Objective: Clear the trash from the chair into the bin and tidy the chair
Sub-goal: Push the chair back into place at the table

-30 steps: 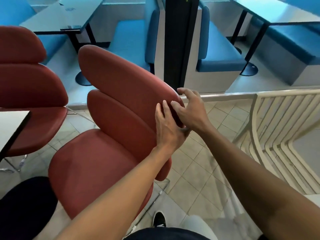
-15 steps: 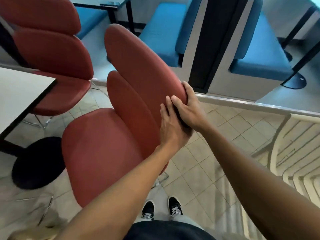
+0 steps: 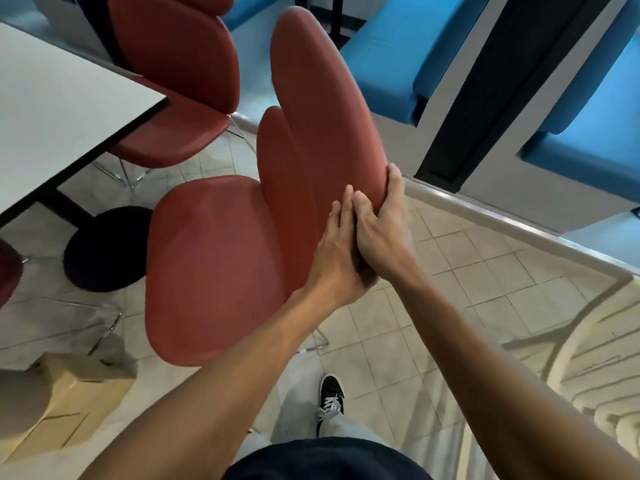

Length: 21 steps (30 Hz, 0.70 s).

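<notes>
right fingers (image 3: 393, 181) behind chair back (image 3: 322, 109)

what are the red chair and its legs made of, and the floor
Red chair: padded, matte leather-like or vinyl cover, judging by its smooth, soft sheen. Chair legs: thin bright metal rod, probably chromed. Floor: pale square tiles with grout lines, likely ceramic.

Both arms outstretched, left hand (image 3: 337, 258) flat, right hand (image 3: 382, 230) curled.

text: none legible | labels: none | signs: none | numbers: none
</notes>
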Each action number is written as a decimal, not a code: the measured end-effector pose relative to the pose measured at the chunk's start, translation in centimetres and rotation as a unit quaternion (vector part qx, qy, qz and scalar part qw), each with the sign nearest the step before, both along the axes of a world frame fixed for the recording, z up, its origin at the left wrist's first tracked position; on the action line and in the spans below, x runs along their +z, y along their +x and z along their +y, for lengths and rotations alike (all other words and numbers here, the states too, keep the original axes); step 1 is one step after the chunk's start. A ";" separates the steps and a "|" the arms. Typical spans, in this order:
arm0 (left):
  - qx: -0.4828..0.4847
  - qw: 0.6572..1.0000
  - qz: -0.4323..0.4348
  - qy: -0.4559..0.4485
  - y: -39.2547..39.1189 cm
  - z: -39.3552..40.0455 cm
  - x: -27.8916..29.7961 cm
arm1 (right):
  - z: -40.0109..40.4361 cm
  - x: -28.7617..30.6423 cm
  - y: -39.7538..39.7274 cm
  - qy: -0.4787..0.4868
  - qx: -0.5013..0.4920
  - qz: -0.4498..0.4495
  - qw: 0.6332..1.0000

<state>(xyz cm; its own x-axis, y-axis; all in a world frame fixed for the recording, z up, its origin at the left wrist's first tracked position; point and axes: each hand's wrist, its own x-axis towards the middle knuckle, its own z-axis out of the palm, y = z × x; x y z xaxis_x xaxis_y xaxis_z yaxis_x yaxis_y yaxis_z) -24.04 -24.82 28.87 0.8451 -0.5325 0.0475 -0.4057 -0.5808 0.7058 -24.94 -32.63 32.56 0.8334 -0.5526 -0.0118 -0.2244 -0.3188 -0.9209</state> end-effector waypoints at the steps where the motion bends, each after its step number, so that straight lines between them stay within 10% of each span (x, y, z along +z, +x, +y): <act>1: -0.008 1.000 -0.001 0.006 -0.3 0.9 0.1 | 0.8 -0.1 -0.4 0.002 -0.003 -0.002 1.000; 9: -0.025 0.984 0.156 -0.081 -2.5 10.0 0.6 | 9.1 0.3 -3.8 0.033 0.021 0.006 0.999; 14: -0.063 0.998 0.025 0.003 -3.8 15.8 0.6 | 14.0 0.4 -5.5 0.058 0.048 0.028 0.997; 18: 0.030 0.972 0.189 -0.136 -4.8 19.2 1.2 | 16.7 0.7 -6.8 0.052 0.074 0.035 0.995; 21: -0.014 0.992 0.104 -0.073 -5.7 20.5 1.6 | 18.3 0.8 -8.0 0.046 0.085 0.046 0.994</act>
